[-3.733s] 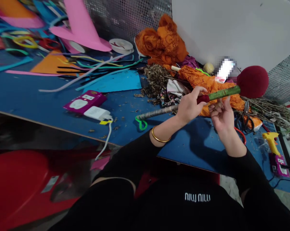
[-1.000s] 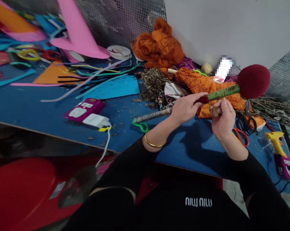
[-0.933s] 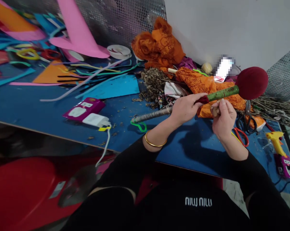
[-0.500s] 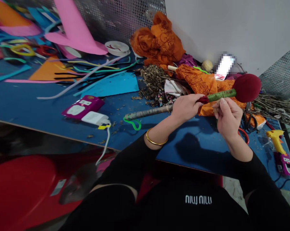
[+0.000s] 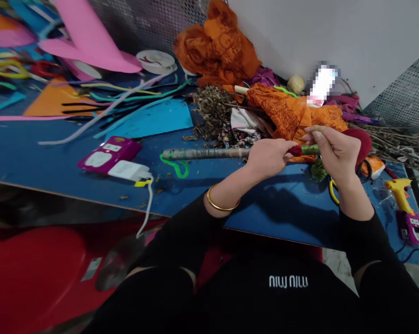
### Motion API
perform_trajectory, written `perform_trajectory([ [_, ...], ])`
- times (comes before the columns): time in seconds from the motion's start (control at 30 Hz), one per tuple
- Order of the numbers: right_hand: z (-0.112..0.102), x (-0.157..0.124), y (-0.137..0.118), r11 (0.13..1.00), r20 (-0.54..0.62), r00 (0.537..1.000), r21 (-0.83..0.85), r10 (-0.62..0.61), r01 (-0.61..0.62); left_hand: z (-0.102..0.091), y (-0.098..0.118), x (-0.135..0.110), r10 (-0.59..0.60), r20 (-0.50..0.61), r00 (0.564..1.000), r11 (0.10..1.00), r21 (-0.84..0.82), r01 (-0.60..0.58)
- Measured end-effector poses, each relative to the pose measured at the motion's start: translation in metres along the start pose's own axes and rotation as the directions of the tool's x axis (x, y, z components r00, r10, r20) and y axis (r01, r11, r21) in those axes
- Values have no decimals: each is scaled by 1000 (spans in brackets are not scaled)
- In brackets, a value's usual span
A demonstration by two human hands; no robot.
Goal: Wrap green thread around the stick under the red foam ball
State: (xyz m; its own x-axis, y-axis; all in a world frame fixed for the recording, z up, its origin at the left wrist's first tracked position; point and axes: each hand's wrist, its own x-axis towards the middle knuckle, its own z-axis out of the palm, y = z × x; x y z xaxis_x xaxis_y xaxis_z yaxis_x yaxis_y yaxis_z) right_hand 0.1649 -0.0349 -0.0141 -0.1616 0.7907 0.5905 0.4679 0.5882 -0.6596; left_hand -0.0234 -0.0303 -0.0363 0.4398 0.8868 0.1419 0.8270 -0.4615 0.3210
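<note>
My left hand (image 5: 268, 160) is wrapped round a long stick (image 5: 202, 153), bound in grey-brown wrapping and held nearly level above the table. Dark red fabric (image 5: 295, 151) pokes out past its thumb, beside a green wrapped section (image 5: 310, 149) of the stick. A round dark red head (image 5: 364, 143) forms the right end, partly hidden behind my right hand (image 5: 338, 150). That hand's thumb and forefinger are pinched above the green section; what they hold is too small to make out. A dark green bunch (image 5: 319, 170) shows just below. From the stick's left end hangs a bright green loop (image 5: 178, 168).
Behind the stick lie dried plants (image 5: 211, 109) and orange patterned cloth (image 5: 282, 109). A purple power strip (image 5: 124, 147) with a white plug is at left, near coloured foam sheets (image 5: 161, 118). Scissors (image 5: 333, 191) and a yellow glue gun (image 5: 400, 192) are at right.
My right hand has risen and turned, staying pinched, from below the green section to above it. The stick has swung nearer level, its round head lower. My left hand keeps its hold.
</note>
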Motion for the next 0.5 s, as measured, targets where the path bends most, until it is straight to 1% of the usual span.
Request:
perform_trajectory([
  [0.1,0,3,8,982,0,995,-156,-104,103,0,5,-2,14,34,999,996,88,-17],
  [0.17,-1,5,11,979,-6,994,-173,-110,107,1,7,-3,24,45,999,991,127,-30],
  [0.2,0,6,12,986,0,996,-137,-93,92,1,7,-3,28,51,998,989,140,-35],
  [0.27,1,6,13,999,34,999,-12,-40,41,2,7,-2,35,62,997,987,156,-44],
  [0.37,4,7,14,986,90,996,164,21,-36,3,5,-1,38,65,997,988,147,-48],
  [0.43,6,7,14,971,96,994,229,43,-64,4,3,-1,40,55,998,991,127,-47],
  [0.5,8,8,14,963,84,995,258,56,-76,5,3,-1,42,46,998,993,111,-47],
])
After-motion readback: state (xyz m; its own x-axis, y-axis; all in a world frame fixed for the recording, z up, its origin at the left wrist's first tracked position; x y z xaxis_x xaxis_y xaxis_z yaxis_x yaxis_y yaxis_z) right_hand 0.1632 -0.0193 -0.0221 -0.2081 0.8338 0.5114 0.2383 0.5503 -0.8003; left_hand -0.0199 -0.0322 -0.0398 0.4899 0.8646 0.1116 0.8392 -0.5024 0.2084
